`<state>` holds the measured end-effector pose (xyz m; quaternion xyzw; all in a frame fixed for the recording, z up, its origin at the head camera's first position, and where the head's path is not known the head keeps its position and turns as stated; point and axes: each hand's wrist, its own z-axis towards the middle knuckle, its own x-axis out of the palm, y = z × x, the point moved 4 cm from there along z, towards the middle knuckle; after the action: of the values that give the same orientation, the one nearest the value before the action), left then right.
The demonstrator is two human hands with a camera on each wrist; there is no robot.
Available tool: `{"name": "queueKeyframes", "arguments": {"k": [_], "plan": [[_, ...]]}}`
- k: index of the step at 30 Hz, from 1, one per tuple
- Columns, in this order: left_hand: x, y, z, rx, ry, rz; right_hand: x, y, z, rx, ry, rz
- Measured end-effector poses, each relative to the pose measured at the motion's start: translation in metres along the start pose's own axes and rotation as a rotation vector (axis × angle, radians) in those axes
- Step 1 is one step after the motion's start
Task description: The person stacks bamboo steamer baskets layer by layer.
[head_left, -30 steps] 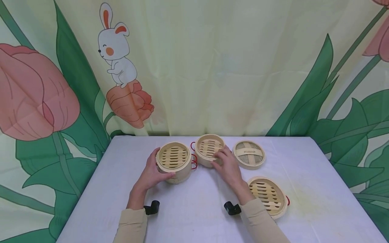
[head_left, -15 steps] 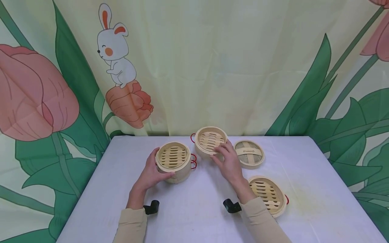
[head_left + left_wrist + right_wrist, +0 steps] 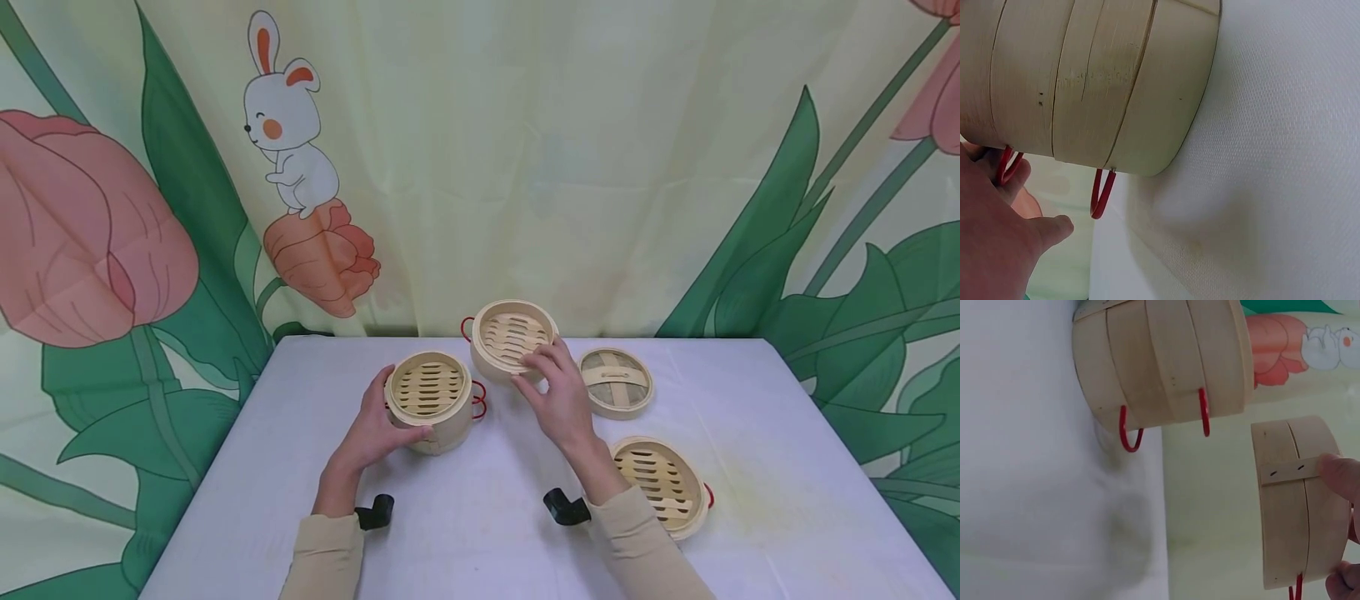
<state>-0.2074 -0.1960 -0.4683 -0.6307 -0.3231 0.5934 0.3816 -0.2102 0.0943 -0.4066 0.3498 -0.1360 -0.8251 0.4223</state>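
A stack of bamboo steamer baskets with red loop handles stands on the table, left of centre in the head view. My left hand holds it at its left side, thumb across the front. In the left wrist view the stack's curved wall fills the upper left, and part of the left hand shows below it. Behind and right of the stack, my right hand pinches the near rim of another bamboo steamer basket. The right wrist view has this basket up off the table, beside the stack.
A round bamboo steamer lid with a cross strap lies at the back right of the white-covered table. Another slatted steamer basket sits near my right forearm, partly hidden by the sleeve. A printed curtain hangs behind the table.
My right hand has lifted its steamer basket off the table, up and then slightly left toward the stack. The left hand and the stack stay where they were.
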Motion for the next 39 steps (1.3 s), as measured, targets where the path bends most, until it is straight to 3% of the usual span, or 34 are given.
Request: {"name": "queueKeyframes", "arguments": {"k": [15, 29, 39], "plan": [[-0.001, 0.000, 0.002, -0.002, -0.006, -0.004, -0.004, 0.024, 0.015, -0.017, -0.003, 0.021], [0.001, 0.002, 0.001, 0.005, -0.010, -0.025, 0.004, 0.038, 0.017, -0.011, 0.034, 0.038], [0.000, 0.002, 0.001, 0.010, -0.013, -0.017, 0.015, 0.047, 0.015, -0.066, 0.052, 0.073]]}}
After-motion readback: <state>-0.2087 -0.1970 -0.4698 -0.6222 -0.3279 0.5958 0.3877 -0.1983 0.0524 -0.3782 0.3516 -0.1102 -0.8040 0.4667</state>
